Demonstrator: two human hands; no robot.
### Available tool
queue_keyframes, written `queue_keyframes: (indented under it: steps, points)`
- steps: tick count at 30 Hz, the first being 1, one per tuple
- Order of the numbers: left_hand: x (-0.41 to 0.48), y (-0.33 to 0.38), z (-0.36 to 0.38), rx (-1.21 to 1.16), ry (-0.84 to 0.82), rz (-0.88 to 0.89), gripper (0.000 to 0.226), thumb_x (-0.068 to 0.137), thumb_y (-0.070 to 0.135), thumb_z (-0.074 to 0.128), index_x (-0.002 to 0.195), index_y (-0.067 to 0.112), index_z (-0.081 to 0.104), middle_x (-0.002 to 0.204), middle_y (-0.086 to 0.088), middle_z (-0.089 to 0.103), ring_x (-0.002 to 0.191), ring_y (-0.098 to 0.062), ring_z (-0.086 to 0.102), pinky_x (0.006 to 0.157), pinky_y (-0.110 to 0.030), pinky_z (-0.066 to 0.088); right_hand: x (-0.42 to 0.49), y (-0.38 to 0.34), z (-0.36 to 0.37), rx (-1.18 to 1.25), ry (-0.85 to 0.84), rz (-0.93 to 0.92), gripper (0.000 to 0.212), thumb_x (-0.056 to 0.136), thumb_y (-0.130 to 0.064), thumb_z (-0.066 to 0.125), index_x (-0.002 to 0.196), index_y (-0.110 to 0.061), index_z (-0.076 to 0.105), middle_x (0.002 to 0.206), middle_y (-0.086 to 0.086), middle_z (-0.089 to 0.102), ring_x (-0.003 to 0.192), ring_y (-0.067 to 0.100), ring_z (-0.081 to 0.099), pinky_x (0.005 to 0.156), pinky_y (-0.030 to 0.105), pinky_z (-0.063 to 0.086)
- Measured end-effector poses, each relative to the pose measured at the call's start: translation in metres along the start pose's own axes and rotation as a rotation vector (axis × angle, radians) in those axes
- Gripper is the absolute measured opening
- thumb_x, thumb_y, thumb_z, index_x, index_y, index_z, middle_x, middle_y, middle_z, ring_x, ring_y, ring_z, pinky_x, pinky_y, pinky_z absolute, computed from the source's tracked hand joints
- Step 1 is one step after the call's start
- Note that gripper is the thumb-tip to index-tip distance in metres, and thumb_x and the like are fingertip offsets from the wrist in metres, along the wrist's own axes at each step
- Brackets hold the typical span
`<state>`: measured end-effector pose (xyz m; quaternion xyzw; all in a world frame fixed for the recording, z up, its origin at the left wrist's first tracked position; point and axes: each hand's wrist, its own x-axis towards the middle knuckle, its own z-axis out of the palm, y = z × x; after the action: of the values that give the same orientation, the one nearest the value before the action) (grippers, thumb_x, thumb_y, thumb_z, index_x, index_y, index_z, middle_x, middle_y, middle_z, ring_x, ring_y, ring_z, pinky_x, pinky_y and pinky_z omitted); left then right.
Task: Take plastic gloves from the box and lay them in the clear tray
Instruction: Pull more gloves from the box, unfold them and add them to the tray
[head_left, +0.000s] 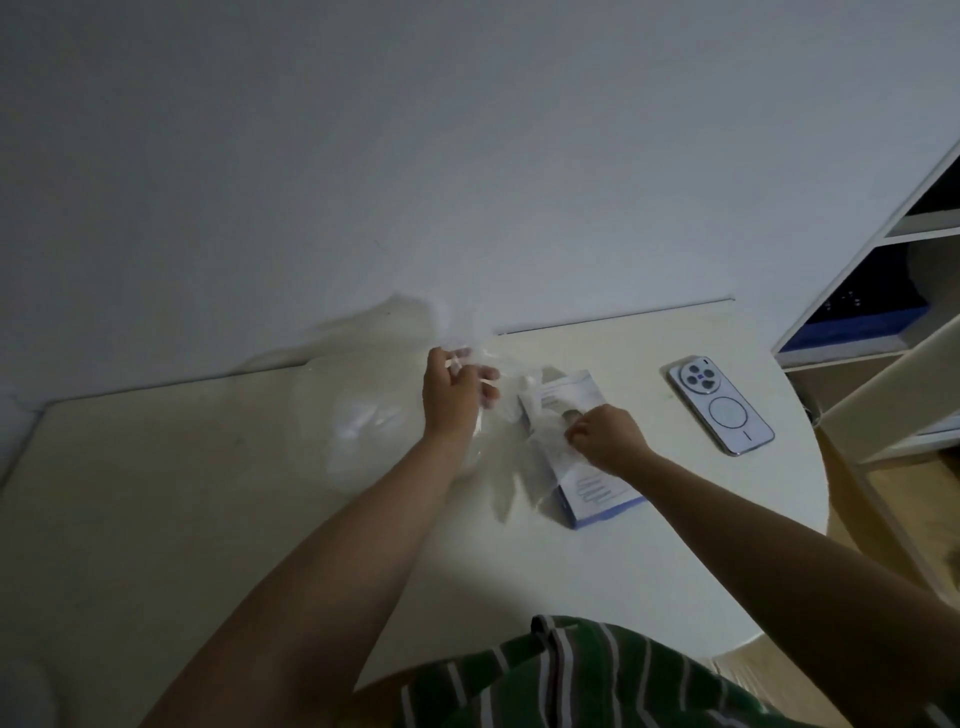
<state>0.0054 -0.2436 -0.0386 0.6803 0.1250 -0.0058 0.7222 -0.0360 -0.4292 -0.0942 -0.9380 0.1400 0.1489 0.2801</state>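
Dim light, view from above.

Left hand (457, 395): raised off the table (156, 493), fingers curled round a thin clear plastic glove (511, 402). The film is crumpled and partly blurred. It trails from this hand toward the right hand; one sheet or two, cannot tell.

Right hand (605, 436): resting on top of the box (597, 488), thumb and fingertips pinched together on the film at the opening in the box's top.

Box: lies flat under the right hand, white top, blue side edge. Grey lines of print near the opening are too blurred to read. Below the right wrist is a line drawing, wavy like fingers. No brand legible.

Clear tray (358, 426): round, almost invisible, on the table just left of the left hand and partly under that forearm. Faint glints inside it; contents cannot be made out.

Phone (719, 405): face down on the table, right of the right hand and apart from the box. Pale back with a round camera cluster and a ring mark; no writing readable.

Shelf unit (883, 291): far right, past the phone, with something dark blue inside.

Green striped shirt (571, 675): nearest the camera, between the forearms.
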Motion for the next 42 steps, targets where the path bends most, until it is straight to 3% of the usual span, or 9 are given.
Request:
queue_keyframes:
  steps: [7,10,18,23,31,34,37,39,42]
  points:
    - [0.013,0.01,-0.027,-0.015,-0.024,-0.138,0.035,0.076,-0.011,0.03,0.094,0.01,0.052,0.067,-0.007,0.055,0.051,-0.015,0.041,0.042,-0.018,0.033,-0.004,-0.04,-0.038,0.456,0.384,-0.246,0.046,0.084,-0.052,0.042,0.103,-0.019,0.068,0.111,0.001,0.056,0.106,0.019,0.052,0.088,0.034,0.046]
    - [0.019,0.012,-0.038,-0.061,-0.154,-0.119,0.008,0.082,0.006,0.05,0.078,0.012,0.047,0.059,-0.006,0.048,0.044,-0.014,0.035,0.038,-0.015,0.022,-0.004,-0.073,-0.041,0.672,0.244,-0.286,0.042,0.087,-0.044,0.046,0.113,-0.017,0.064,0.112,0.0,0.058,0.101,0.015,0.057,0.082,0.024,0.045]
    - [0.028,0.024,-0.089,-0.031,-0.147,-0.212,0.032,0.086,0.023,0.066,0.056,0.021,0.057,0.047,0.004,0.042,0.045,-0.011,0.036,0.044,-0.02,0.023,0.006,-0.132,-0.01,0.734,-0.151,-0.129,0.081,0.072,-0.06,0.056,0.136,-0.012,0.044,0.128,0.005,0.053,0.11,0.019,0.054,0.086,0.032,0.044]
    - [0.039,0.021,-0.118,-0.083,-0.08,-0.299,0.032,0.089,0.027,0.058,0.063,0.018,0.073,0.049,0.002,0.048,0.05,-0.014,0.04,0.054,-0.027,0.029,0.007,-0.159,-0.008,0.616,-0.289,-0.148,0.032,0.086,-0.03,0.07,0.1,-0.002,0.067,0.089,0.006,0.06,0.074,0.012,0.05,0.064,0.023,0.038]
    - [0.055,0.008,-0.132,0.64,0.226,0.407,0.017,0.083,0.023,0.069,0.094,0.013,0.062,0.091,0.0,0.058,0.083,-0.014,0.053,0.075,-0.026,0.043,0.022,-0.17,-0.008,0.811,0.176,-0.093,0.033,0.072,-0.001,0.068,0.067,-0.018,0.04,0.06,-0.002,0.041,0.052,0.012,0.037,0.051,0.026,0.032]
    - [0.047,0.03,-0.117,0.34,-0.131,0.128,0.034,0.09,0.043,0.059,0.095,0.01,0.065,0.082,-0.002,0.065,0.071,-0.013,0.06,0.069,-0.028,0.047,0.018,-0.182,-0.007,0.8,0.05,-0.182,0.027,0.077,0.002,0.067,0.076,-0.015,0.045,0.067,-0.001,0.044,0.056,0.012,0.042,0.049,0.024,0.037]
    - [0.04,0.037,-0.108,0.062,-0.533,-0.186,0.066,0.087,0.067,0.045,0.122,0.013,0.061,0.105,-0.011,0.07,0.092,-0.025,0.069,0.081,-0.038,0.056,0.007,-0.198,-0.002,0.791,-0.298,-0.317,0.011,0.09,-0.005,0.061,0.097,-0.006,0.053,0.081,0.01,0.059,0.065,0.018,0.058,0.056,0.026,0.048]
    - [0.041,0.032,-0.11,-0.054,-0.547,-0.224,0.068,0.084,0.067,0.049,0.125,0.013,0.061,0.112,-0.013,0.069,0.103,-0.029,0.068,0.089,-0.042,0.055,0.005,-0.202,0.003,0.789,-0.464,-0.38,0.016,0.094,-0.009,0.053,0.108,-0.003,0.057,0.09,0.015,0.065,0.075,0.024,0.063,0.064,0.03,0.052]
    - [0.049,0.028,-0.124,-0.005,-0.353,-0.258,0.03,0.096,0.033,0.056,0.108,0.008,0.068,0.096,-0.012,0.073,0.086,-0.026,0.071,0.083,-0.038,0.057,0.007,-0.204,0.008,0.862,-0.324,-0.323,0.023,0.094,-0.006,0.044,0.107,-0.003,0.063,0.086,0.015,0.065,0.07,0.022,0.06,0.059,0.029,0.05]
